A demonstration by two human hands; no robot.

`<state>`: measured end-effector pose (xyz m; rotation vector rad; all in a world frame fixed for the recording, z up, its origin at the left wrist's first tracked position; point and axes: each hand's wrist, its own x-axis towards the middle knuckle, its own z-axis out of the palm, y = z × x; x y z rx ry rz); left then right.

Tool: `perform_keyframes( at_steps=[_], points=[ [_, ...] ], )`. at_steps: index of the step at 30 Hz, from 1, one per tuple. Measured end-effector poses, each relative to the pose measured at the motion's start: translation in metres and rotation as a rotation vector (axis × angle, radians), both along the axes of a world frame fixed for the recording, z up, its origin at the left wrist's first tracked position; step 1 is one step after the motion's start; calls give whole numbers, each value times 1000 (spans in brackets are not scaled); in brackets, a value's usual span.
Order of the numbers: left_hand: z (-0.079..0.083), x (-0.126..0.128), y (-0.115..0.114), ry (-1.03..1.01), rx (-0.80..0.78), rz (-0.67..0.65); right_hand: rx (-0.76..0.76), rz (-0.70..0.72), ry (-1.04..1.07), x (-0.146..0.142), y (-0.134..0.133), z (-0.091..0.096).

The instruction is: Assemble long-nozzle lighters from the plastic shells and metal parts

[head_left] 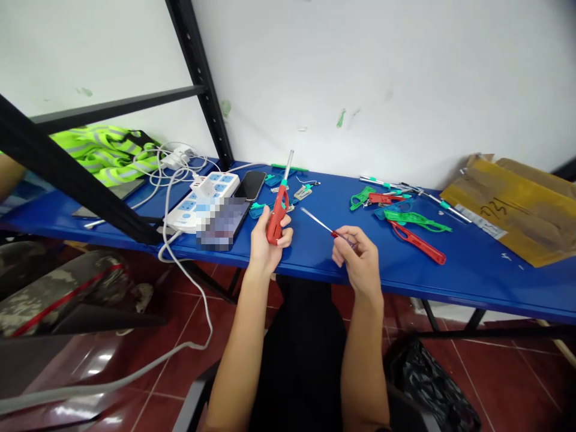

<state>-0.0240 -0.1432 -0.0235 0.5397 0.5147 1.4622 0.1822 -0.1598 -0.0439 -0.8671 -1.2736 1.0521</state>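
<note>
"What's in the left hand (261, 245)?"
"A red long-nosed lighter (278, 217), its metal tube tilted up toward the far side."
"And the right hand (360, 261)?"
"A slim screwdriver (319, 221), shaft pointing left toward the lighter, apart from it."
"Further right?"
"Green and red plastic pieces (418, 243) on the blue table (477, 273), then a yellow-taped package (535, 210)."
"Left?"
"A white power strip (179, 218) near a dark phone (251, 185)."

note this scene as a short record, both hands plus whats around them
left hand: holds a red lighter, metal tip pointing up and away
right hand: holds a screwdriver, shaft towards the lighter
contact: screwdriver tip apart from lighter
surface: blue table
left side: white power strip, black phone
right side: green and red plastic pieces, taped parcel
</note>
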Motion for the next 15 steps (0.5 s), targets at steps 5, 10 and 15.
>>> perform_keyframes(
  at_steps=[5,10,15],
  points=[
    [1,2,-2,-6,6,13,13,29,4,-28,-14,-5],
    [1,3,-5,21,51,22,13,39,18,-27,-15,-8],
    [2,4,-4,31,7,35,31,35,-27,-26,-17,-11]
  ],
)
